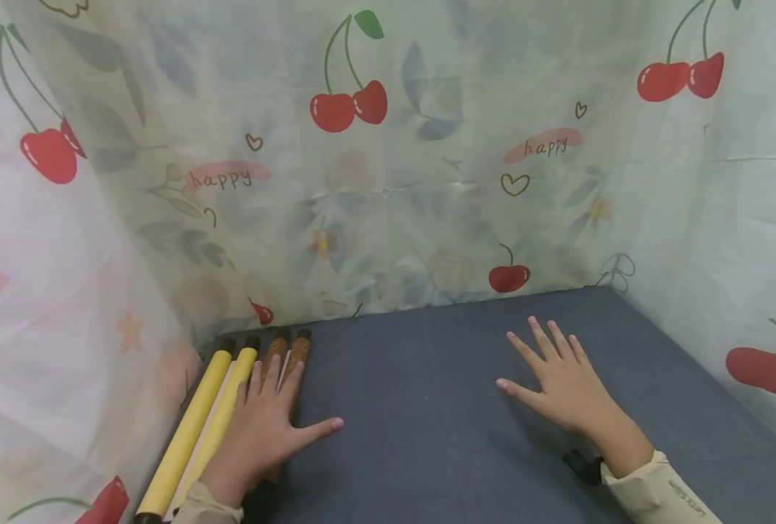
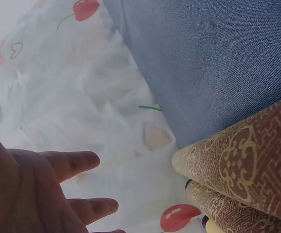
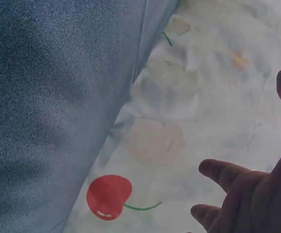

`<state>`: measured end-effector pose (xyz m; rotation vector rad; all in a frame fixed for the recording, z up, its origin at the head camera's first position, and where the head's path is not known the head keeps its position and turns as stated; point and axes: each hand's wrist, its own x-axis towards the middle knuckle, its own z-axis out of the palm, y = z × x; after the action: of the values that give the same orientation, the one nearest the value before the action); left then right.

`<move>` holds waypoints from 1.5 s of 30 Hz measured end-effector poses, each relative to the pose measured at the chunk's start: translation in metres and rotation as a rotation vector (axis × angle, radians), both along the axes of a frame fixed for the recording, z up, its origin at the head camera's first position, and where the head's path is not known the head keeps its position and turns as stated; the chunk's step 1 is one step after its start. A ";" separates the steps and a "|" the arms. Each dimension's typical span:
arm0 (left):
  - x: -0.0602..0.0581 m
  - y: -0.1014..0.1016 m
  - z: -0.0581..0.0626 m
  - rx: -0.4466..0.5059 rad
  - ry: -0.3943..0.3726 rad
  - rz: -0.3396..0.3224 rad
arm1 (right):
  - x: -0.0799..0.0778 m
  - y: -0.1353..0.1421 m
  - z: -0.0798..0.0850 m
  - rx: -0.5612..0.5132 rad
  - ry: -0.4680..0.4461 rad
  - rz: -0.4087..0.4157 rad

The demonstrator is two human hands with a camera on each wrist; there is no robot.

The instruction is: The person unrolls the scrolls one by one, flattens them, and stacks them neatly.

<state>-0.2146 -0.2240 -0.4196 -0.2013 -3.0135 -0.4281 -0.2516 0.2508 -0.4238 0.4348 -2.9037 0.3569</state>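
Fingers spread and thumb out, my left hand is above the rolls at the left of the table, holding nothing. Beneath and beside it lie two brown rolls with a gold pattern, one to the right of the other, partly hidden by the hand. Further left are two yellow rolls with black ends, an outer one and an inner one. In the left wrist view, the palm appears apart from the nearer brown roll. My right hand also has spread fingers, over the dark cloth, with nothing in it.
A dark blue-grey cloth covers the table. Pale curtains printed with cherries stand at the back, along the left side and along the right side. A black band is at the right wrist.
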 end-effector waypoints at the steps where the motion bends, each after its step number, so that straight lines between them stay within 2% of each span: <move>1: 0.000 0.000 0.001 0.003 -0.004 0.000 | 0.000 0.000 0.000 0.003 0.000 0.000; 19: -0.002 -0.005 0.000 -0.005 -0.018 0.017 | -0.001 0.000 0.001 -0.004 -0.018 0.009; 26: -0.003 -0.005 -0.002 0.016 -0.055 0.027 | -0.001 -0.001 -0.001 0.000 -0.018 0.017; 34: -0.003 -0.006 0.000 0.019 -0.039 0.018 | -0.001 -0.002 0.000 -0.003 -0.017 0.025; 45: 0.000 -0.007 0.004 0.047 -0.074 0.035 | -0.002 -0.002 -0.001 -0.002 -0.010 0.028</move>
<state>-0.2146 -0.2315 -0.4154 -0.1327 -3.0696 -0.5140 -0.2534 0.2484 -0.4248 0.4748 -2.9096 0.3666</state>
